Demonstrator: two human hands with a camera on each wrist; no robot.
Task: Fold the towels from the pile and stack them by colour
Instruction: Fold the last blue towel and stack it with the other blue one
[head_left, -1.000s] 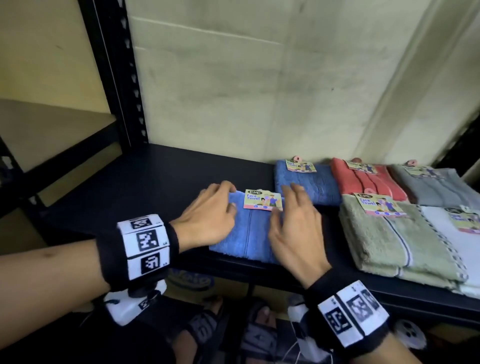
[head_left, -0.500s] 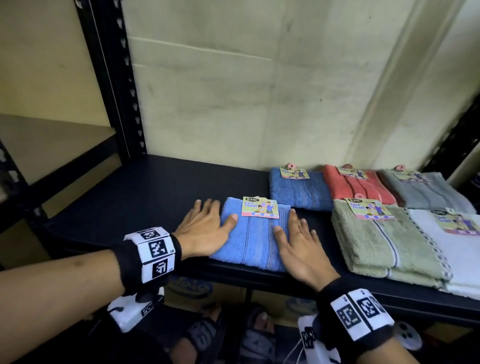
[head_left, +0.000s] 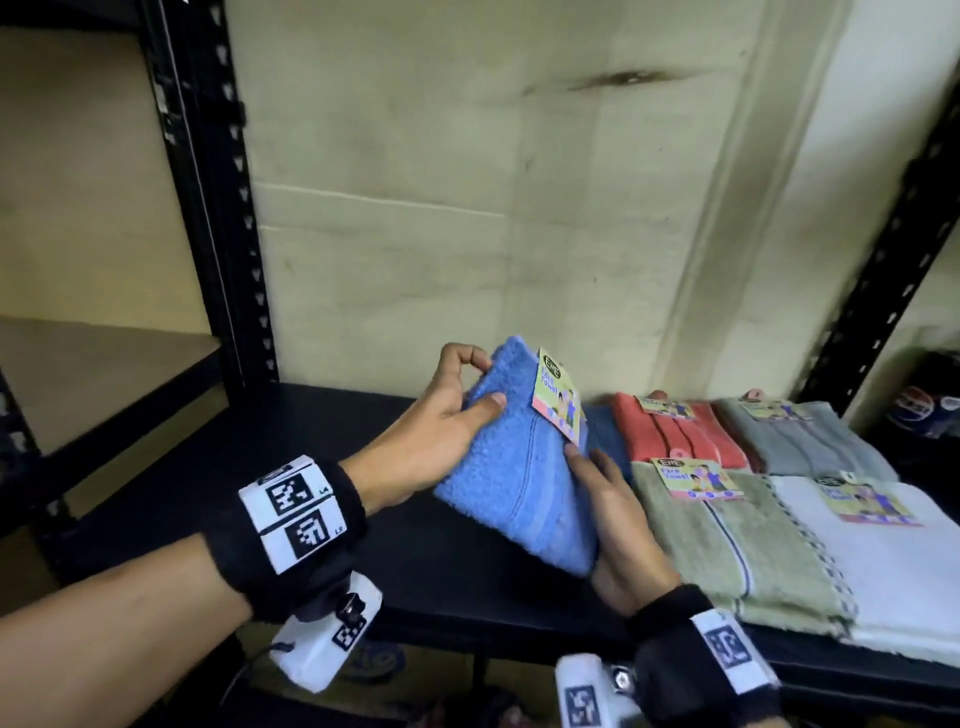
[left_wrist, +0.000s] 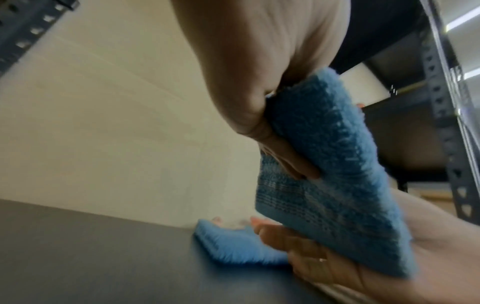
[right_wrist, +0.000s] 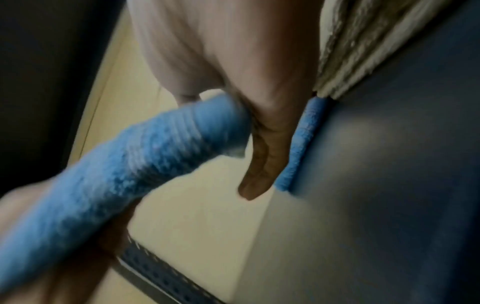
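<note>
A folded light blue towel with a paper tag is lifted off the black shelf and tilted on edge. My left hand grips its left edge, thumb on top and fingers behind, as the left wrist view shows on the towel. My right hand holds its right edge from below; the right wrist view shows the towel blurred. A darker blue folded towel lies on the shelf behind, mostly hidden.
Folded towels lie on the shelf's right half: red and grey at the back, green and white in front. Black uprights frame the shelf. A wall stands close behind.
Both hands were pressing the light blue towel flat on the shelf. They now grip its edges and have lifted and tilted it above the shelf, towards the back right.
</note>
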